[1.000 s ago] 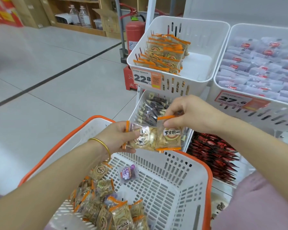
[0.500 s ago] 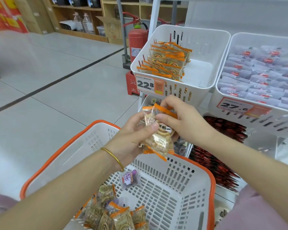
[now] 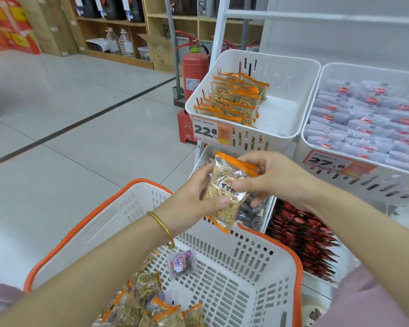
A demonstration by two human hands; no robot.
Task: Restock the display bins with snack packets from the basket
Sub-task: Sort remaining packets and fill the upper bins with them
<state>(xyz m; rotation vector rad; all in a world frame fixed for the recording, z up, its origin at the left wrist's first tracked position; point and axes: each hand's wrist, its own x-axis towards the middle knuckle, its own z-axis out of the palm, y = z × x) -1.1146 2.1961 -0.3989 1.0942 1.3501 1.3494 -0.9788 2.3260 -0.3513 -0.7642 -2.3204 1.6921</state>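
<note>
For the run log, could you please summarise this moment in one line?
left grip, right grip: holding packets | above basket | orange-packet bin part-filled

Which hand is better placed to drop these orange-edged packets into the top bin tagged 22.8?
Right, probably. The right hand pinches the orange-edged packets at their upper end, nearer the top bin, whose bare right half lies straight ahead of it. The left hand grips lower down.

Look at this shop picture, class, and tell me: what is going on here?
A person is restocking snacks. The left hand and right hand both grip orange-edged packets above the basket, which has more inside. The bin ahead, tagged 22.8, holds matching packets on its left side only. Those in hand have not reached it yet.
</note>
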